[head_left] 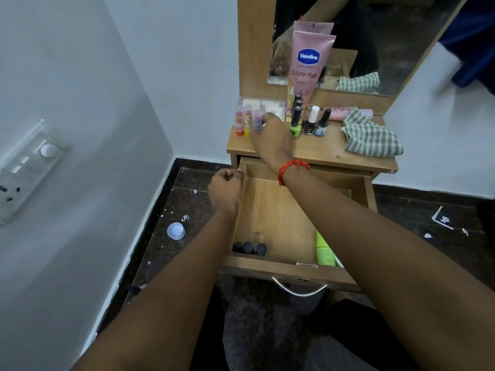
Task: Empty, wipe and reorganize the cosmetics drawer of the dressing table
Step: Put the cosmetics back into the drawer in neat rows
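Note:
The wooden drawer (270, 210) stands pulled out. Three dark-capped bottles (249, 248) lie in its front left corner and a green tube (325, 250) lies along its right side. On the tabletop (321, 149) stand three small colourful lip balm sticks (245, 121). My right hand (270, 137) reaches across and pinches the rightmost, purple stick (257, 121). My left hand (225, 188) is curled in a fist at the drawer's left wall, holding nothing that I can see.
A pink Vaseline tube (308, 65) leans on the mirror, beside nail polish bottles (310, 121), a clear compartment box (263, 106) and a green checked cloth (371, 137). A white cap (176, 231) and scraps lie on the dark floor. A switch panel (29, 167) is on the left wall.

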